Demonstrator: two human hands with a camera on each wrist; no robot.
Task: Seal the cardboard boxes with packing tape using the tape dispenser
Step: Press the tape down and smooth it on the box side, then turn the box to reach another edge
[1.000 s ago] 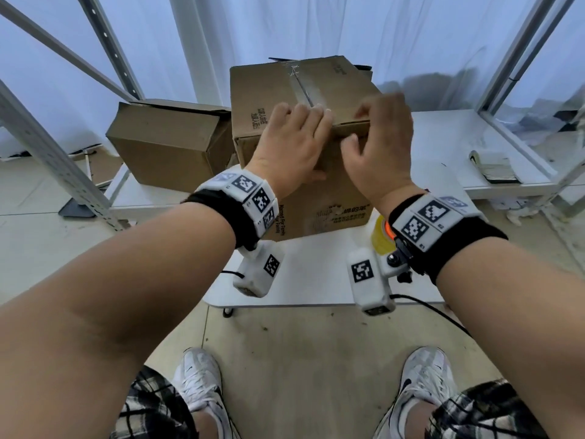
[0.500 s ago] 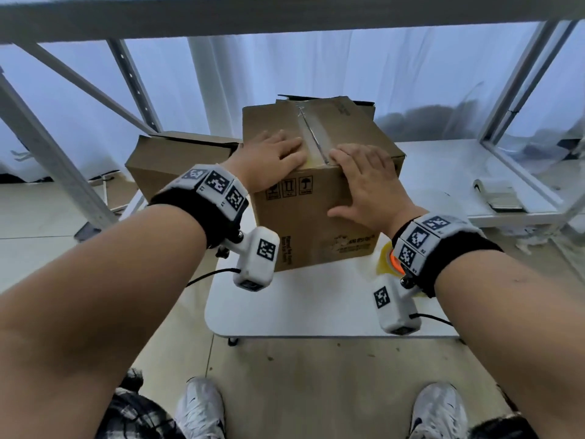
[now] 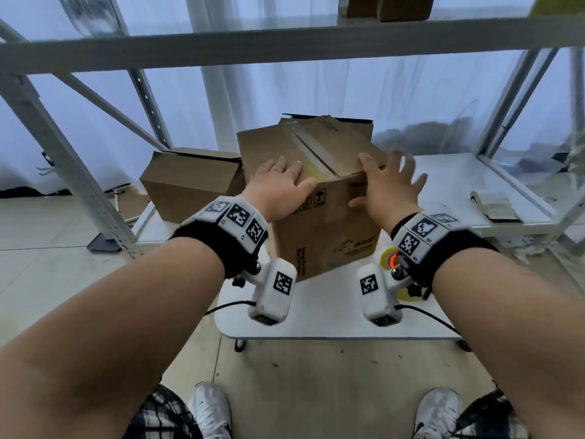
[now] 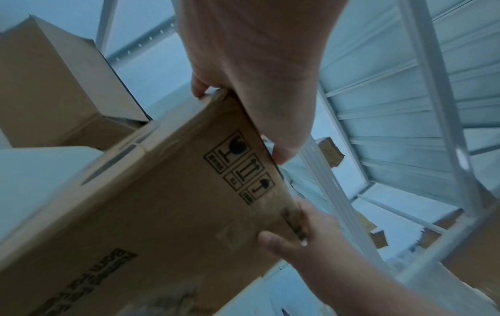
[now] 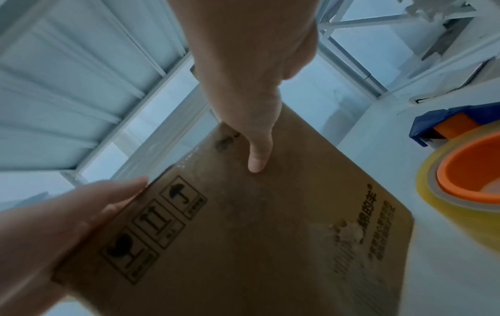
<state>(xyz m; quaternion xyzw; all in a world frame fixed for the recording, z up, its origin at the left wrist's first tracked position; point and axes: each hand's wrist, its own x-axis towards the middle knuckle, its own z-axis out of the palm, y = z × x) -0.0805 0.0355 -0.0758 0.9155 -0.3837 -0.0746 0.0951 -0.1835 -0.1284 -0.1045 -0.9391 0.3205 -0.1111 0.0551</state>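
A brown cardboard box (image 3: 329, 229) stands on the white table (image 3: 316, 321), with clear tape (image 3: 313, 150) along its top seam. My left hand (image 3: 278, 182) lies flat on the top near the front edge, thumb along that edge. My right hand (image 3: 389, 182) is at the front right corner, fingers spread and blurred. In the right wrist view its thumb (image 5: 257, 164) touches the front face. The tape dispenser (image 5: 446, 121), blue with an orange-cored roll (image 5: 473, 177), sits on the table to the right of the box, half hidden under my right wrist (image 3: 392, 261).
A second cardboard box (image 3: 190, 185) lies behind and to the left. A grey shelf beam (image 3: 285, 45) crosses overhead, with more boxes (image 3: 389, 6) above it. Rack uprights (image 3: 63, 160) stand at the left. A flat pad (image 3: 493, 207) rests on the right shelf.
My right hand has slid from the top of the box to its front right corner and spread its fingers. The left hand stays on top. The head view has tilted upward.
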